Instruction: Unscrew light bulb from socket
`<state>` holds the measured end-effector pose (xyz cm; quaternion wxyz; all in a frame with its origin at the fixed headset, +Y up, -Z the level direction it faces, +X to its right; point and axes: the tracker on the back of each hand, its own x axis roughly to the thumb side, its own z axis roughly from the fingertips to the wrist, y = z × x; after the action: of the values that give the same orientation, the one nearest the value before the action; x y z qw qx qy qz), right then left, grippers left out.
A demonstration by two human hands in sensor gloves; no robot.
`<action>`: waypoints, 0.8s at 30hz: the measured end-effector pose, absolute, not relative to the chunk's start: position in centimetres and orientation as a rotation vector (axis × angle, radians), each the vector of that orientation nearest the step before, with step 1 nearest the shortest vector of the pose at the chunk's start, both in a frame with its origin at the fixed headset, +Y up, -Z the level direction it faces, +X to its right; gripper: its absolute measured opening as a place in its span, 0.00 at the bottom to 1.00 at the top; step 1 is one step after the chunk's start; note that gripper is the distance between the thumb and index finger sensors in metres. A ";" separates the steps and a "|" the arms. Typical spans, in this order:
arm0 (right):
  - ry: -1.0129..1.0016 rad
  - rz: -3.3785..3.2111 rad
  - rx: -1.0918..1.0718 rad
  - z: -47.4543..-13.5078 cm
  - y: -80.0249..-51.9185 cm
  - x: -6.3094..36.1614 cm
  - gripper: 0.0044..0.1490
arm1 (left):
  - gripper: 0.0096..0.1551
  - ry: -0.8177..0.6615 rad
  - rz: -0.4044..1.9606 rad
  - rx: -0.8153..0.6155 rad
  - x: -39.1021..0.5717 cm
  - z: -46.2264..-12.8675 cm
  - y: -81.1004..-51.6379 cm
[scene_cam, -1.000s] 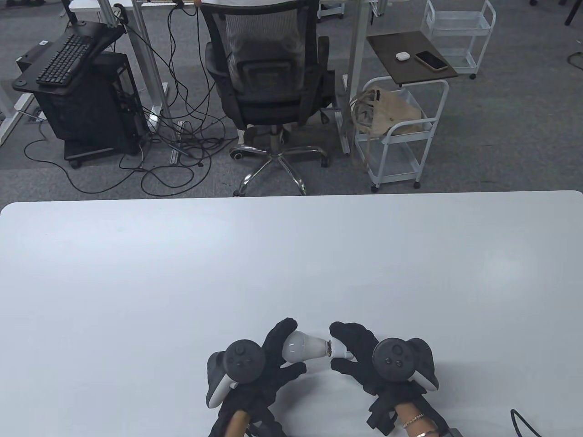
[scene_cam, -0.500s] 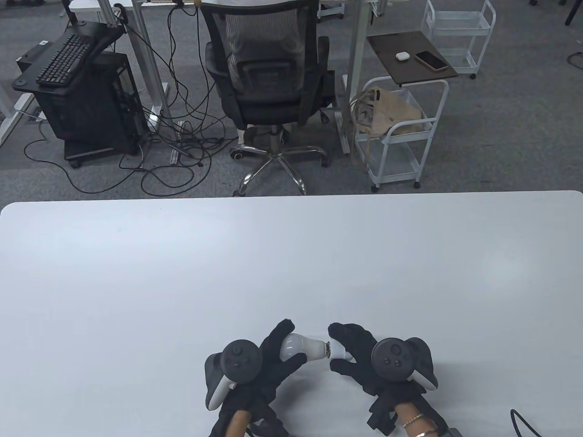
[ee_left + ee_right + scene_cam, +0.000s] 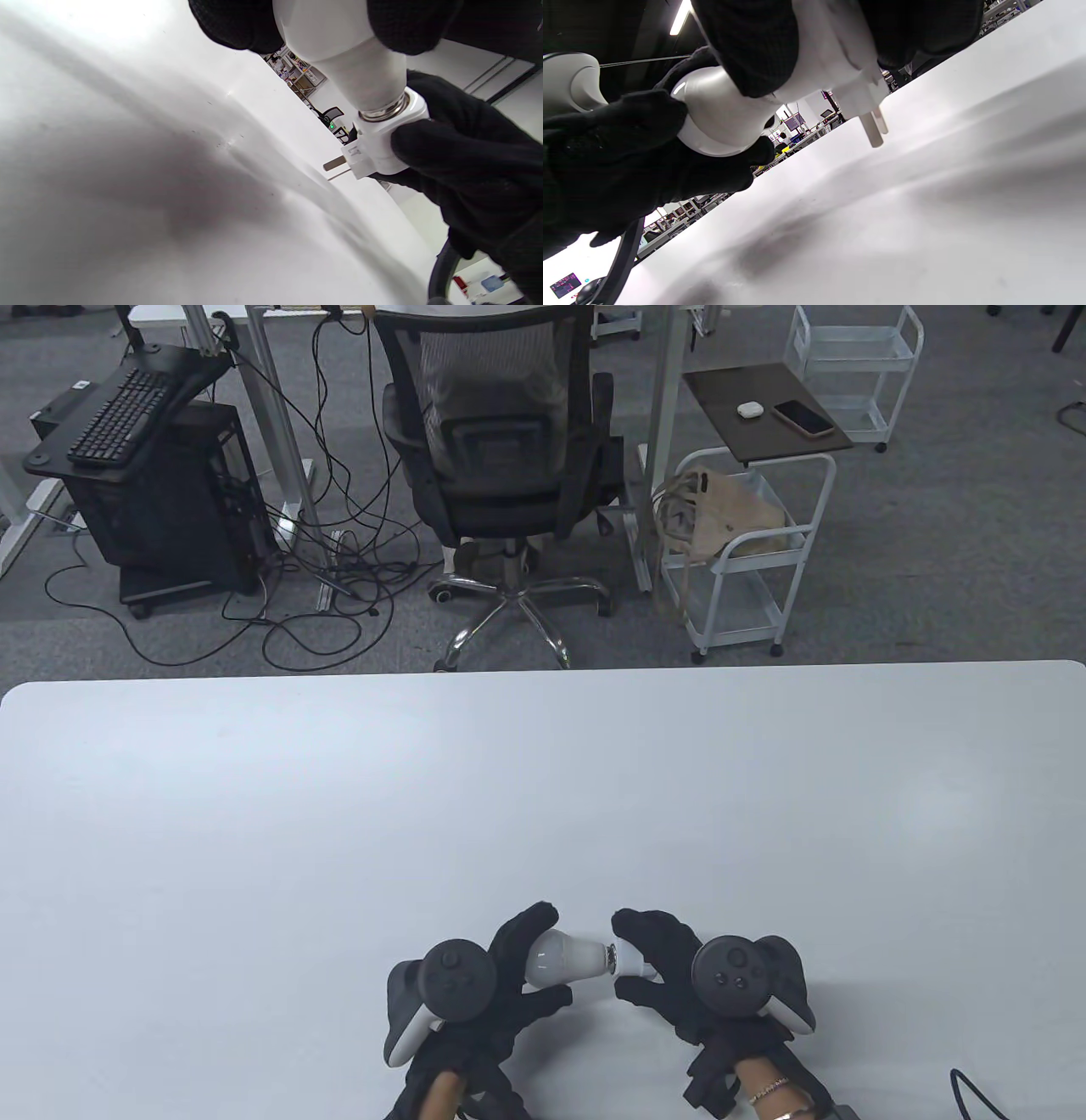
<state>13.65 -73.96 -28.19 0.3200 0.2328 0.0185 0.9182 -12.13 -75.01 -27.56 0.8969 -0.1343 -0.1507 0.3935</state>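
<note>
My left hand point(image 3: 501, 976) grips the globe of the light bulb point(image 3: 564, 960), fingers point(image 3: 237, 21) closed around it. My right hand point(image 3: 679, 976) grips the white socket point(image 3: 382, 144) (a plug-in adapter, prongs exposed), fingers point(image 3: 428, 144) closed on its body. The assembly is held horizontally just above the table point(image 3: 543, 780), near its front edge, the bulb's metal base seated in the socket.

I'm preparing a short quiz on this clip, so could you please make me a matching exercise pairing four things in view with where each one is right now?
Things:
1. bulb
2. socket
3. phone
4. keyboard

Places:
a. on the brown top of a white cart
b. gripped by the left hand
c. on a black stand at far left
d. gripped by the right hand

Pairs: 1-b, 2-d, 3-a, 4-c
</note>
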 end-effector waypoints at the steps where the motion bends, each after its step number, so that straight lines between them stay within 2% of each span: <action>1: 0.057 2.408 0.616 -28.3 -74.0 13.7 0.45 | 0.49 -0.309 0.839 -0.291 -12.2 -27.6 -75.1; 3: 0.052 2.410 0.598 -28.4 -74.0 13.8 0.46 | 0.47 -0.281 0.869 -0.298 -12.5 -27.8 -75.3; 11: 0.035 2.403 0.552 -28.8 -74.1 14.5 0.46 | 0.49 -0.246 0.878 -0.271 -12.9 -28.0 -75.4; 18: -0.022 2.360 0.494 -28.7 -73.7 15.4 0.49 | 0.49 -0.121 0.693 -0.110 -13.0 -27.7 -74.7; 24: -0.040 2.289 0.428 -29.1 -73.5 16.6 0.47 | 0.50 0.015 0.597 -0.083 -13.7 -28.2 -74.3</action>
<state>16.61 -73.53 -29.10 0.3952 0.1688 -0.0160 0.9028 -13.70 -74.32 -28.24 0.9549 -0.0411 0.0074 0.2939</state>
